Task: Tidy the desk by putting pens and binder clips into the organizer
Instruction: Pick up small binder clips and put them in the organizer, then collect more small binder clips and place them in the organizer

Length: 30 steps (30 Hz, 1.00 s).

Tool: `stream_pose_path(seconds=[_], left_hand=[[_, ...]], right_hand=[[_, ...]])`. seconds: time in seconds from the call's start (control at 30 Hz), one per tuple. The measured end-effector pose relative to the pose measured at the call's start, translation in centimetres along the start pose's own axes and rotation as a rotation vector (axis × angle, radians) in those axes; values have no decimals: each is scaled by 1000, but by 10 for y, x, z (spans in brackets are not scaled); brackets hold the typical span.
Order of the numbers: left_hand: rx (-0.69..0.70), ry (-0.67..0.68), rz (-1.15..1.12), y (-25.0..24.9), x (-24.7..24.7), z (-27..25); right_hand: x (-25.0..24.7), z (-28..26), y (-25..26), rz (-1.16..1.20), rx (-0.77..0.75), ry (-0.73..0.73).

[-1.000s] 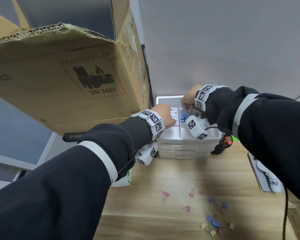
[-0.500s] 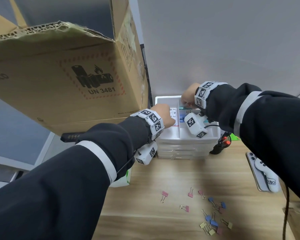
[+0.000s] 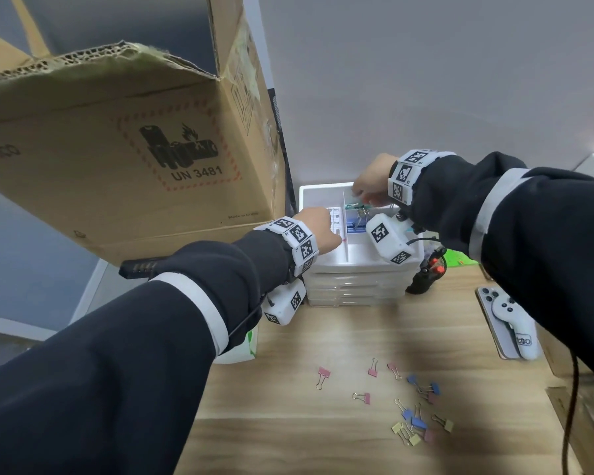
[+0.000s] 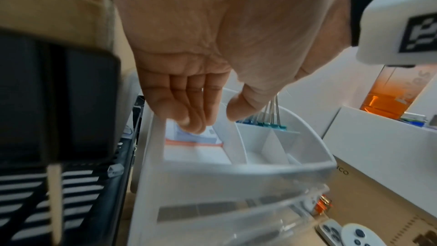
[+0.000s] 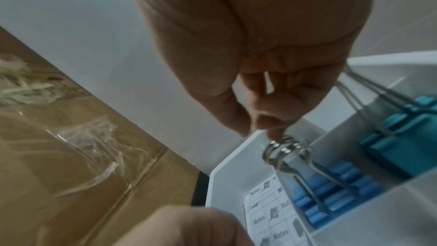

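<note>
The white organizer stands at the desk's back edge, with open compartments on top. My left hand reaches into its left compartment; straight fingers rest on a printed notes sheet. My right hand hovers over the back right compartment. Its curled fingertips pinch the wire handles of blue binder clips standing inside. Teal clips stand beside them, their handles running up against the hand. Several loose binder clips lie on the wooden desk near me.
A large cardboard box looms at the left, close to the organizer. A phone with a white controller on it lies at the right. A black device with red buttons stands by the organizer. A black tray is on its left.
My right hand has shifted slightly up and back over the right compartment. My left hand stays on the notes sheet.
</note>
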<state>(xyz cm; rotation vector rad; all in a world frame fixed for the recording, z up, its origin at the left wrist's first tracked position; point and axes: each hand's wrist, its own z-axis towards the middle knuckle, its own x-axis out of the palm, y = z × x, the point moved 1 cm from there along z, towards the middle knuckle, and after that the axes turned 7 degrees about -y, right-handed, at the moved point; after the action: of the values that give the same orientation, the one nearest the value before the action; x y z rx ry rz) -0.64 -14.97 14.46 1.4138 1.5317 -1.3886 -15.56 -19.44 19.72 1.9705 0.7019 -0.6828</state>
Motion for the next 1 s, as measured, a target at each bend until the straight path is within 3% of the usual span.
stream_pose_path(seconds=[0.2, 0.4, 0.67, 0.83, 1.0], left_hand=[[9, -31, 7, -2, 7, -29], [47, -68, 47, -5, 13, -63], [183, 77, 153, -15, 58, -100], [219, 220, 179, -29, 122, -117], [250, 367, 116, -35, 202, -130]], right_hand=[[-5, -32, -25, 346, -70, 57], [-9, -72, -65, 417, -11, 67], [20, -98, -158, 306, 202, 405], [65, -111, -235, 237, 339, 321], [108, -116, -303, 78, 338, 145]])
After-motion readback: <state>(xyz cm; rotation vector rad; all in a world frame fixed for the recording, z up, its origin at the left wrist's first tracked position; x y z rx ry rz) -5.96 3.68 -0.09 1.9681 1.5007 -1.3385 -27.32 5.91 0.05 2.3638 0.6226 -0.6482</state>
